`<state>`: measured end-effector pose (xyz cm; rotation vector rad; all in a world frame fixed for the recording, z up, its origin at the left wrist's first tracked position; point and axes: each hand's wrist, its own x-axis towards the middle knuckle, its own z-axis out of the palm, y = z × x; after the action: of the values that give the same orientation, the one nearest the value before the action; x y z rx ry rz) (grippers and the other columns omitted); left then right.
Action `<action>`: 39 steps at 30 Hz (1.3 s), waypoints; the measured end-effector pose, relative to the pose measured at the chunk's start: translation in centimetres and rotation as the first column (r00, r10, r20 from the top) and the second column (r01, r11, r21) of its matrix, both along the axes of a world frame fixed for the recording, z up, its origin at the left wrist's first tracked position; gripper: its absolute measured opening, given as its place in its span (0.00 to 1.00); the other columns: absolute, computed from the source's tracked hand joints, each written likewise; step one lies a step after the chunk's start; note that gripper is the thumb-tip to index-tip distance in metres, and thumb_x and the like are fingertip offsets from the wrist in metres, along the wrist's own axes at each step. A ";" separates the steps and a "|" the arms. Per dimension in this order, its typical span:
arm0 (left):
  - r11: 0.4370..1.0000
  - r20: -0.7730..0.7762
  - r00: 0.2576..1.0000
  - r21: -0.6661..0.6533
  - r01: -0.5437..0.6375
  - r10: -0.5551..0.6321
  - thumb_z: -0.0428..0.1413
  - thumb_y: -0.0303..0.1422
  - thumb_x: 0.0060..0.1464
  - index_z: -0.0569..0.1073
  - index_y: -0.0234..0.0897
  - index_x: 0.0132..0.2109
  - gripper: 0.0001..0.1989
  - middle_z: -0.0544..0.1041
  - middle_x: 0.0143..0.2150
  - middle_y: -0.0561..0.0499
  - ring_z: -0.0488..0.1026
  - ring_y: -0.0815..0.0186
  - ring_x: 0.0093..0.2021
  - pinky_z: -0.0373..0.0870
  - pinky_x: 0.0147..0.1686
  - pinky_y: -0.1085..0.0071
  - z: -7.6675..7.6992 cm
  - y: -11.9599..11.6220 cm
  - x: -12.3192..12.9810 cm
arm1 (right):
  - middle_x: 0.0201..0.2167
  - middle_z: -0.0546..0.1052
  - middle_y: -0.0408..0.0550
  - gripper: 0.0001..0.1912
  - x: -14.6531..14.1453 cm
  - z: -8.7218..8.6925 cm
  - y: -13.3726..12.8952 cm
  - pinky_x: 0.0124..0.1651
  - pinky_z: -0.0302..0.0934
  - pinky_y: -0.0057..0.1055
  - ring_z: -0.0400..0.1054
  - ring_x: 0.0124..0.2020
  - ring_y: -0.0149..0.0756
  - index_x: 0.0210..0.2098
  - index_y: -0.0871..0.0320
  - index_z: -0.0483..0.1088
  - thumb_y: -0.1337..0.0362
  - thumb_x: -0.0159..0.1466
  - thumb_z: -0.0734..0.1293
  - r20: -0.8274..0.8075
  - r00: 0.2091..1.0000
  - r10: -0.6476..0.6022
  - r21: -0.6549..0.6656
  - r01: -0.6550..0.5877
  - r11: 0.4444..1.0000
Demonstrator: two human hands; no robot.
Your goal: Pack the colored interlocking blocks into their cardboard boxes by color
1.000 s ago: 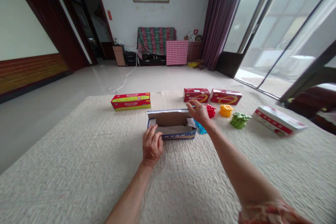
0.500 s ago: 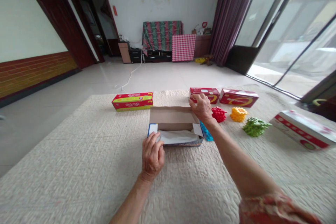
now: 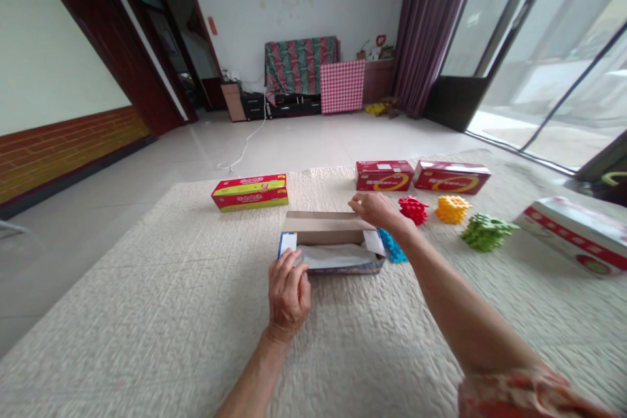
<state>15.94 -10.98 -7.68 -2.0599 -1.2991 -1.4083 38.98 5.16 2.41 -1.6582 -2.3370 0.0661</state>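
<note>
An open cardboard box (image 3: 343, 269) with its lid folded back lies on the cream quilted cover; a pale grey lining shows inside. My left hand (image 3: 289, 290) grips the box's near left corner, fingers over the rim. Just above the raised lid's right end is my right hand (image 3: 376, 209), its fingers curled together; whether they touch the lid or hold anything is too small to tell. Beside the box's right end sits a blue knobbly block piece (image 3: 393, 247), partly behind my right forearm. Red (image 3: 414, 209), yellow (image 3: 452, 209) and green (image 3: 487, 232) knobbly pieces stand farther right.
A red and yellow-green box (image 3: 251, 194) lies at the back left. Two dark red boxes (image 3: 383, 176) (image 3: 451, 177) stand at the back right. A white and red box (image 3: 575, 232) is at the far right of the quilted cover (image 3: 161, 300).
The raised lid has tilted farther back and looks lower. My right hand has moved slightly down with it. My left hand keeps its place on the box corner. The view has shifted slightly.
</note>
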 end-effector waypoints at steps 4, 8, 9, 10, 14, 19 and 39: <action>1.000 -0.003 1.000 -0.014 -0.011 0.011 0.51 0.21 0.57 0.71 0.35 0.47 0.12 0.75 0.53 0.39 0.68 0.53 0.60 0.66 0.57 0.52 0.3 -0.1 0.0 | 0.36 0.81 0.52 0.21 0.7 -0.2 -2.9 0.37 0.63 0.29 0.75 0.37 0.38 0.50 0.57 0.71 0.50 0.64 0.64 -0.074 0.995 0.059 -0.056 -0.064 0.996; 0.998 -0.001 0.999 -0.036 -0.052 0.052 0.51 0.23 0.58 0.72 0.35 0.46 0.10 0.76 0.52 0.39 0.70 0.54 0.58 0.66 0.56 0.53 0.7 -0.4 0.4 | 0.48 0.78 0.57 0.34 1.3 -1.1 -5.5 0.41 0.67 0.32 0.75 0.44 0.44 0.59 0.58 0.62 0.52 0.57 0.69 -0.272 0.956 0.107 -0.143 -0.150 0.978; 0.997 -0.004 0.998 -0.048 -0.067 0.067 0.50 0.24 0.59 0.72 0.35 0.46 0.10 0.76 0.52 0.39 0.71 0.54 0.57 0.66 0.55 0.53 0.8 -0.5 0.5 | 0.51 0.76 0.59 0.36 1.4 -1.3 -5.8 0.44 0.67 0.33 0.75 0.46 0.45 0.61 0.58 0.59 0.54 0.57 0.69 -0.300 0.948 0.105 -0.163 -0.160 0.974; 0.995 -0.006 0.996 -0.058 -0.084 0.083 0.50 0.24 0.59 0.72 0.35 0.46 0.10 0.76 0.52 0.39 0.72 0.55 0.56 0.67 0.54 0.54 1.0 -0.5 0.5 | 0.53 0.75 0.60 0.36 1.5 -1.5 -6.1 0.46 0.67 0.35 0.74 0.49 0.47 0.63 0.59 0.57 0.56 0.58 0.68 -0.313 0.944 0.103 -0.181 -0.166 0.969; 0.987 0.016 0.989 -0.077 -0.144 0.145 0.51 0.25 0.59 0.72 0.34 0.47 0.10 0.76 0.51 0.39 0.73 0.56 0.53 0.68 0.52 0.56 2.7 0.7 -0.1 | 0.55 0.73 0.64 0.34 1.7 -2.1 -6.2 0.52 0.65 0.39 0.71 0.52 0.49 0.63 0.64 0.56 0.64 0.58 0.65 -0.313 0.943 0.116 -0.174 -0.177 0.969; 0.962 -0.041 0.994 -0.250 -0.106 0.099 0.58 0.27 0.53 0.74 0.35 0.47 0.13 0.76 0.51 0.41 0.73 0.55 0.53 0.70 0.54 0.56 5.9 4.4 -1.5 | 0.50 0.76 0.63 0.30 1.3 -2.8 -6.1 0.48 0.66 0.38 0.73 0.47 0.47 0.59 0.65 0.61 0.67 0.57 0.64 -0.296 0.942 0.157 -0.101 -0.194 0.976; 0.940 -0.203 0.979 -0.328 -0.097 0.030 0.48 0.23 0.51 0.78 0.39 0.43 0.17 0.79 0.49 0.45 0.77 0.60 0.49 0.75 0.51 0.62 5.9 8.1 -8.6 | 0.45 0.80 0.47 0.17 6.4 -1.2 -5.8 0.45 0.70 0.33 0.75 0.44 0.39 0.48 0.54 0.73 0.63 0.60 0.63 -0.382 0.906 0.183 -0.080 -0.230 0.970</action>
<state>7.32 -2.92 -1.79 -2.2773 -1.5934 -0.9771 45.38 -0.65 1.22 -1.2988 -2.2343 0.5323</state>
